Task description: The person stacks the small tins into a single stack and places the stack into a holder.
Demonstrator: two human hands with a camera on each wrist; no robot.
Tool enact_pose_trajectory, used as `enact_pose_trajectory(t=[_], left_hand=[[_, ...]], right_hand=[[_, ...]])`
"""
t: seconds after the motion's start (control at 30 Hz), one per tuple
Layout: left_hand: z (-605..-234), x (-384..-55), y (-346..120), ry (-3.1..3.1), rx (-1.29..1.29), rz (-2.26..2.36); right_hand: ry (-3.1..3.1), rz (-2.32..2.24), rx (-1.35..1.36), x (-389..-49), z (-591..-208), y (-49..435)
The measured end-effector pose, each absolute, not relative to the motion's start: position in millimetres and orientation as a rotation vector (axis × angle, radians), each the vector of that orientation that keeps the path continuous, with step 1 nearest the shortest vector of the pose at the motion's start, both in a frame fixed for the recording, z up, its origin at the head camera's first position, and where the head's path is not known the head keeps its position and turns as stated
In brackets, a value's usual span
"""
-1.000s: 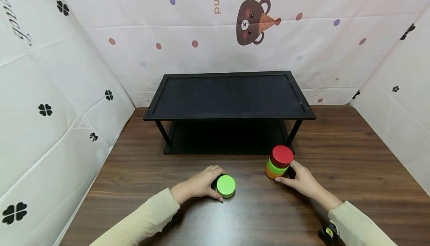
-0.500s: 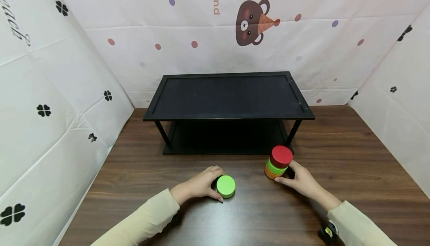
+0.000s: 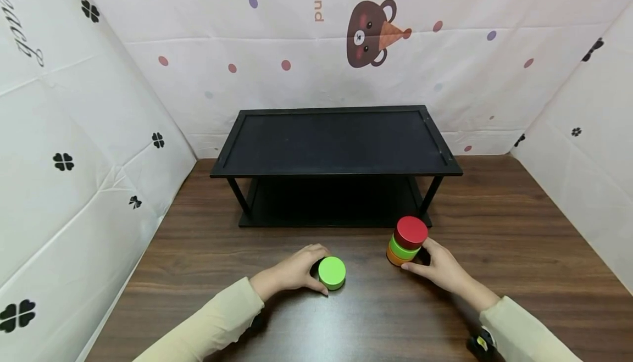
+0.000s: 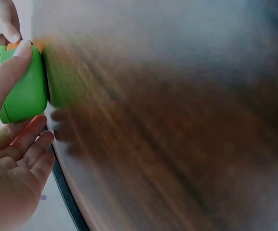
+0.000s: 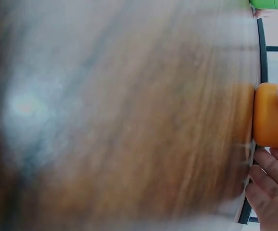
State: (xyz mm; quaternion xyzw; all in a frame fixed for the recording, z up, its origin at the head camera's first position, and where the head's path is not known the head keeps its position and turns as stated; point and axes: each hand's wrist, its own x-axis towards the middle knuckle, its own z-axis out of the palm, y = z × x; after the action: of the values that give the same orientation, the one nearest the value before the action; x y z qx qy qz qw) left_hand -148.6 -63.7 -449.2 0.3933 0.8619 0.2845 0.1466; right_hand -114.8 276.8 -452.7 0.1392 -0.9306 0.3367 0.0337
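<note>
My left hand (image 3: pixel 300 268) holds a squat green round container (image 3: pixel 332 272) that stands on the table. In the left wrist view its thumb presses on the green side (image 4: pixel 26 91) while the other fingers curve by the opposite side. Farther right, my right hand (image 3: pixel 442 267) grips the foot of a stack of round containers. An orange one (image 5: pixel 269 115) is at the bottom, a green one (image 3: pixel 403 249) in the middle and a red one (image 3: pixel 411 232) on top. The right thumb lies on the orange one. The stack leans slightly in the head view.
Behind both hands stands a black two-level shelf (image 3: pixel 336 141), its front right foot close behind the stack. White printed cloth (image 3: pixel 198 49) encloses the back and sides of the brown wooden table (image 3: pixel 207 285).
The right hand and the stack have shifted slightly left and toward me. My left hand and the single green container have stayed almost still.
</note>
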Motion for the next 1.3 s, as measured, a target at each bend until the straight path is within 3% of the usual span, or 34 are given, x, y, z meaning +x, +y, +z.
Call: enact_pose_trajectory(t=[0.7,1.3], left_hand=[[-449,-147,-64,2.499,1.142,0.866],[-416,-146,-56,2.662,1.07,0.946]], right_hand=[[-2.865,1.041,0.432,-114,-455,276],[-2.863,1.029,0.438,-114,-452,276]])
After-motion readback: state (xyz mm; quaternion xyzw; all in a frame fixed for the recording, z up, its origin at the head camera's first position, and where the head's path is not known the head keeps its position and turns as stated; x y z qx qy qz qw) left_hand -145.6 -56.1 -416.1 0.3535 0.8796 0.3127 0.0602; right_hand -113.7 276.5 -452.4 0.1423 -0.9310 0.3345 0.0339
